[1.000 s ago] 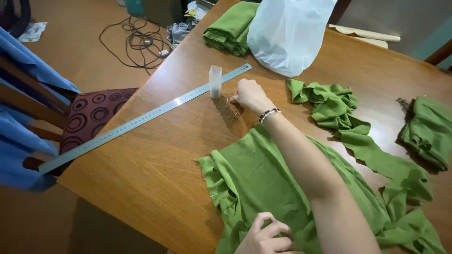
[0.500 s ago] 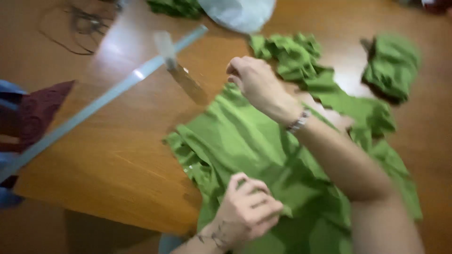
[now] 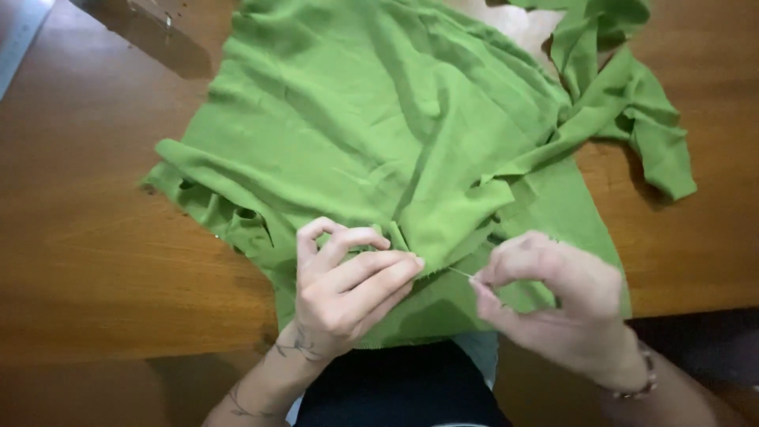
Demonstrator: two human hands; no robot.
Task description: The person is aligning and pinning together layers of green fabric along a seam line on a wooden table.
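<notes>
— Green cloth (image 3: 395,150) now lies close, at six o'clock on the desk (image 3: 87,261)?
— Yes. Right hand (image 3: 553,304) left the far edge and pinches a needle (image 3: 461,273); left hand (image 3: 348,289) grips a fold.

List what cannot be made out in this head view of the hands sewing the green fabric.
- Thin metal needle: too small; its tip is hidden by the right hand.
- Thread: too fine to see.
- Left hand: fingertips buried in the crumpled green fabric.
- Grey metal ruler: cut off by the top-left edge.
- Fabric's near hem: hangs past the wooden table.
</notes>
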